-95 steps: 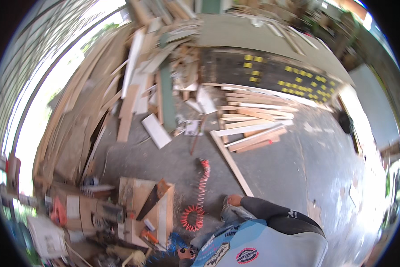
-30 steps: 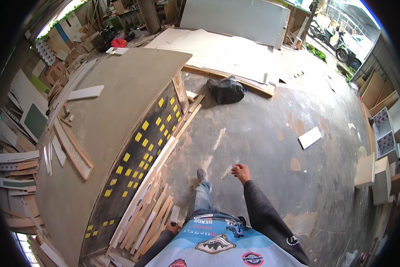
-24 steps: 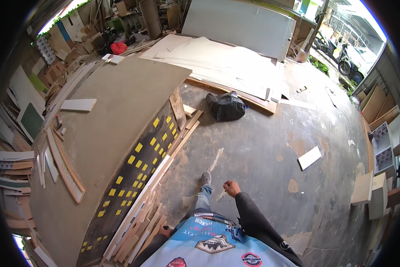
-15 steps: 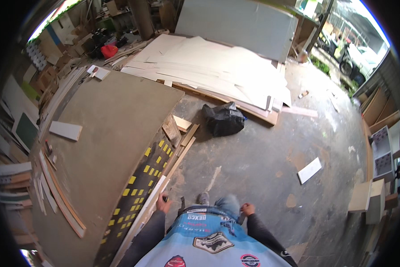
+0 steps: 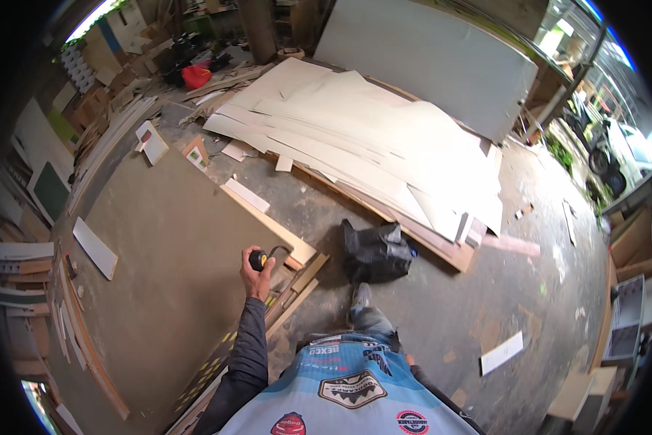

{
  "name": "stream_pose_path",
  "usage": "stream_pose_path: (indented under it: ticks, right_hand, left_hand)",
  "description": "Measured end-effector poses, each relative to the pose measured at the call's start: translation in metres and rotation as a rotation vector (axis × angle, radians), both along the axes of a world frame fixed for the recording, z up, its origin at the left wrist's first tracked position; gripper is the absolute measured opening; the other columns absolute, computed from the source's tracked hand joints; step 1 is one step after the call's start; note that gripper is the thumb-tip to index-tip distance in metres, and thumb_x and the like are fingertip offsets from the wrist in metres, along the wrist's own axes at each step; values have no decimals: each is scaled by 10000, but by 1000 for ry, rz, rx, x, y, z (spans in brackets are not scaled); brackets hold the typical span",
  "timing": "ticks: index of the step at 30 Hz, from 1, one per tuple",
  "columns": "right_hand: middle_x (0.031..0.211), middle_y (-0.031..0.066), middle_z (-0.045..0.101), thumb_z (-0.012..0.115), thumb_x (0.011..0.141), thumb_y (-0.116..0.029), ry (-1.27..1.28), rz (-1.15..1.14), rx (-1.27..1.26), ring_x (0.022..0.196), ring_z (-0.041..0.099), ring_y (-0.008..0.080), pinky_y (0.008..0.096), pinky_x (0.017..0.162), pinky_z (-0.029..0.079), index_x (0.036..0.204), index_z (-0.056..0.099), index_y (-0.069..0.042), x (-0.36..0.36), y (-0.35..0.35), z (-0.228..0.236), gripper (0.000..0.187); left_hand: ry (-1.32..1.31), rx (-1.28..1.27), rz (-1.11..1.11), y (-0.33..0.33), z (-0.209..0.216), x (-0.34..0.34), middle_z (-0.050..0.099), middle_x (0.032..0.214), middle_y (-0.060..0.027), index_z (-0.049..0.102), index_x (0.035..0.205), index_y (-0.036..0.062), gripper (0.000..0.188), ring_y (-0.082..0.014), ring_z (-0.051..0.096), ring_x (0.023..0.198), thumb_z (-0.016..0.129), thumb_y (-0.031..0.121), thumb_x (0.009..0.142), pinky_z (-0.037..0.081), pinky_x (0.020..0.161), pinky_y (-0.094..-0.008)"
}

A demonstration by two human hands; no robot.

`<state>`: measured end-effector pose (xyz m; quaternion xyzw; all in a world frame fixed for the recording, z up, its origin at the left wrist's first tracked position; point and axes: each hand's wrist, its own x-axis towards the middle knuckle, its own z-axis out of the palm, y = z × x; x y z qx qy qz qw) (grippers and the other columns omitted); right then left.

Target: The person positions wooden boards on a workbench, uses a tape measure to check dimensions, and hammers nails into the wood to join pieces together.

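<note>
My left hand is closed round a black tape measure with a yellow spot on its side. It is held over the near right corner of a large brown board. A short dark curved piece, which looks like its strap or blade, reaches from it toward the board's edge. My right hand hangs low beside my body, mostly behind the shirt, so its fingers are hidden. Narrow wood strips lie along the board's right side, close to my left forearm.
A black plastic bag sits on the floor just ahead of my foot. Beyond it, white sheets are stacked flat. On the brown board lie a white panel and long curved strips. A white offcut lies on the floor at right.
My left hand has risen and moved forward with the tape measure, from the board's side to over its corner. My right hand has dropped back, mostly out of sight. The view has shifted forward.
</note>
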<state>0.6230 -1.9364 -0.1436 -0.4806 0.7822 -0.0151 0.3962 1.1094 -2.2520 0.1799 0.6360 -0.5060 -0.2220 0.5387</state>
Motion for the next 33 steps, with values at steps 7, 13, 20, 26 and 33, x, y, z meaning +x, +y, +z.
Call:
stream_pose_path:
  ticks: [7, 13, 20, 26, 33]
  right_hand:
    - [711, 103, 675, 557, 927, -174, -299, -294, -255, 579, 673, 204, 324, 477, 511, 915, 669, 19, -100, -390, 91, 224]
    - [866, 128, 710, 586, 943, -203, -428, -178, -276, 687, 689, 192, 301, 583, 532, 1079, 645, 43, -18, -649, 170, 287]
    - [792, 112, 719, 649, 905, -227, -441, 191, -118, 675, 711, 182, 321, 566, 553, 932, 702, 23, 80, -850, 129, 256]
    - [768, 112, 704, 675, 914, -212, -285, 362, 70, 587, 686, 207, 321, 439, 511, 962, 680, 0, 154, -985, 89, 218]
    - [745, 94, 698, 677, 901, -174, -434, 312, 10, 594, 688, 180, 297, 454, 514, 934, 676, -7, 279, -1118, 76, 170]
  left_hand:
    - [-27, -27, 582, -108, -28, 46, 574, 988, -127, 517, 1151, 55, 407, -261, 569, 876, 741, 267, 886, 495, 801, -387]
    - [-15, -123, 1008, -138, -81, 106, 513, 1000, -81, 482, 1195, 54, 401, -198, 505, 888, 707, 271, 945, 462, 791, -328]
    - [-46, -101, 1325, -228, -88, 146, 524, 988, -82, 497, 1216, 57, 373, -179, 500, 860, 668, 288, 978, 459, 760, -304]
    - [-316, 183, 1559, -341, -48, 207, 601, 1091, -159, 525, 1237, 60, 422, -327, 604, 993, 667, 348, 963, 491, 849, -416]
    - [-216, 82, 1554, -447, -30, 289, 557, 1129, -141, 524, 1220, 60, 410, -286, 568, 1027, 673, 338, 959, 476, 868, -404]
